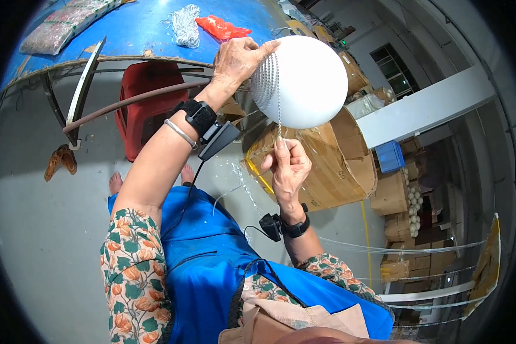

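Note:
A large white ball is held up in front of me at the table's edge. Rows of small silvery beads cover its left side. My left hand grips the ball from the left, its thumb reaching over the top of the beaded part. From the ball's surface a thin bead string runs down to my right hand. Thumb and forefinger of that hand pinch the string just below the ball. The left fingers behind the ball are hidden.
On the blue table lie a bundle of white strings, a red plastic bag and a filled clear package. A red stool stands under it. An open cardboard box sits behind my right hand. Strands stretch across the right.

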{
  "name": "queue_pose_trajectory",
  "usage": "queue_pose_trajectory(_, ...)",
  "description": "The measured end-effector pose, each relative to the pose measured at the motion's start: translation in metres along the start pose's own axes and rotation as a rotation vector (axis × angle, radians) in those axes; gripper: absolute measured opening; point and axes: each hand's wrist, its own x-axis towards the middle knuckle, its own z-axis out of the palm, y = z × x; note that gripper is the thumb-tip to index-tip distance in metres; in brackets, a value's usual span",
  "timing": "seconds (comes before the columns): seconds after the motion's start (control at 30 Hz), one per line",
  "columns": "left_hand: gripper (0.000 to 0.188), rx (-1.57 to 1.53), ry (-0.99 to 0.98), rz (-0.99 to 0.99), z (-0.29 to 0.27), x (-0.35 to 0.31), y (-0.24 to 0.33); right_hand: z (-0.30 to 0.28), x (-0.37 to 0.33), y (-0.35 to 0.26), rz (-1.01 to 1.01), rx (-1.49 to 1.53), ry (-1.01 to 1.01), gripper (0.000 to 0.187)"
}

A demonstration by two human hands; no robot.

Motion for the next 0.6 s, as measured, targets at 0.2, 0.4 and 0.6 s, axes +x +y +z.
queue_pose_trajectory(0.2,0.057,0.131,-0.213,-0.171,-0.003,0.005,0.003,0.002,0.007,0.004,0.022,-0.030,0.023,0.019)
queue_pose_trajectory(0.4,0.059,-0.009,-0.031,-0.025,0.006,0.003,-0.011,0.011,0.000,-0.012,0.005,-0.040,-0.010,0.018)
queue_pose_trajectory(0.6,0.060,0.003,0.008,-0.014,0.009,0.005,-0.013,0.006,0.004,0.001,0.015,-0.004,0.021,0.020)
